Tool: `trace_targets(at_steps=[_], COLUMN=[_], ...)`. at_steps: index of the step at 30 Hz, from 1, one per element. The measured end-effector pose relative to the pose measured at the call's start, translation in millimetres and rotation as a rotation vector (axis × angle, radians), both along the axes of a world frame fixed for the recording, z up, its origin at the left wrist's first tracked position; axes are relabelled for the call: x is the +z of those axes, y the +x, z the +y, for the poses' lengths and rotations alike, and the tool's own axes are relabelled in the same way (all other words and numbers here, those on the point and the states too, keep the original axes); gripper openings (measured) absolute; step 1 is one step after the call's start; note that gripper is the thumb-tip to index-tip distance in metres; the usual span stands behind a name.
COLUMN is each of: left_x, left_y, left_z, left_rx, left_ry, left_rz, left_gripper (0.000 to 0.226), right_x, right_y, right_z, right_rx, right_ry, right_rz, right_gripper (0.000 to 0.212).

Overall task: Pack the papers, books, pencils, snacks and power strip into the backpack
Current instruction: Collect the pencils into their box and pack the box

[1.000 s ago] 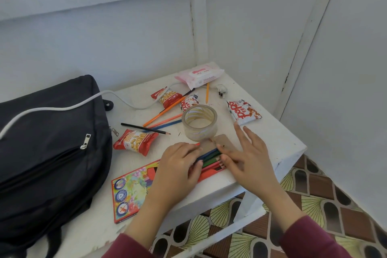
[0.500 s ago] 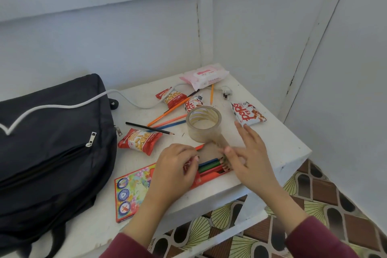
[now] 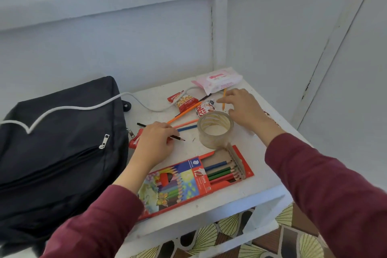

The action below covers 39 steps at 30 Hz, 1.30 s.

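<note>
On the white worktop [image 3: 261,176] the left hand [image 3: 155,142] lies over a black pencil [image 3: 178,138]. Its fingers are curled down on the pencil and seem to pinch it, but the hand itself hides the contact, so this is not sure. Only the sharpened tip and the far end of the pencil show on either side of the hand. The right hand [image 3: 245,109] is further back, behind a roll of clear tape [image 3: 215,129]. Its fingers are spread and relaxed and it holds nothing, and its forefinger reaches across a short orange pencil [image 3: 223,94] that lies near a pink pack of wipes [image 3: 219,80]. Between the two hands lie three more loose pencils: a long orange pencil [image 3: 184,112], a salmon pencil [image 3: 186,123] and a blue pencil [image 3: 187,129]. The pencil box [image 3: 194,180] lies flat at the near edge of the worktop with its flap open, and several coloured pencils are inside. The black backpack [image 3: 58,142] lies on the left, its zipper closed, and a white cable [image 3: 83,108] runs over its top to the back of the worktop. One snack packet [image 3: 184,101] lies beside the cable, a second small packet [image 3: 204,109] is just behind the tape, and a red packet [image 3: 135,142] is partly covered by the left hand, close to the backpack.
</note>
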State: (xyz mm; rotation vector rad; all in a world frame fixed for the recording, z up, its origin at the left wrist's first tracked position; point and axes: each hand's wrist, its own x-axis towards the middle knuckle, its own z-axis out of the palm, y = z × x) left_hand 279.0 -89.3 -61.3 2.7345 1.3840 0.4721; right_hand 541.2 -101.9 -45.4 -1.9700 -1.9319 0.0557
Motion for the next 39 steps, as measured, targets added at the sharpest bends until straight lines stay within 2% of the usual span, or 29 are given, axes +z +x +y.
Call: trace_targets(at_steps=[5,9,13,17,22,24,26,28,32,36,39], left_x=[-3.4,-3.5,5.6,20.4,28.6,32.8,38.8,43.7,41.8,35.1,28.0], left_y=[-0.8,-2.2,3.1,10.4,20.1,25.5,31.8,37.3,42.1,46.7,47.5], left_z=[2.2,1.3,-7.6,-21.1,-29.8,-34.5,-42.1,-50.6,-63.7,-68.4,-70.1], left_rx=[-0.022,-0.057,-0.065,-0.039,-0.024,0.003,-0.008,-0.054,-0.111,-0.127,-0.139], left_ry=[0.027,0.054,0.086,0.187,0.29,0.282,0.275,0.249,0.219,0.126,0.098], left_rz=[0.006,-0.085,-0.267,-0.472,-0.761,-0.881,-0.99,-1.1,-1.204,-1.217,-1.155], left_gripper=[0.018,0.017,0.016,0.018,0.026,0.026,0.021,0.02,0.017,0.017,0.019], right_x=[-4.0,-8.3,-5.7,15.1,33.7,31.5,23.5,12.2,-9.9,-24.7,-32.7], right_y=[3.7,9.9,7.3,-3.0,-19.2,-26.6,-32.4,-35.7,-35.1,-31.4,-33.9], right_z=[11.1,12.1,5.7,-16.0,-58.3,-77.1,-93.9,-106.3,-116.8,-116.0,-119.4], right_rx=[0.017,0.072,0.077,0.009,-0.228,-0.269,-0.284,-0.297,-0.336,-0.404,-0.428], right_ry=[0.025,0.069,0.296,0.575,0.895,0.889,0.828,0.769,0.655,0.498,0.44], right_rz=[0.008,0.041,0.185,0.478,0.923,1.078,1.15,1.116,0.977,1.004,0.984], right_gripper=[0.027,0.02,0.016,0.014,0.007,0.007,0.007,0.011,0.017,0.016,0.013])
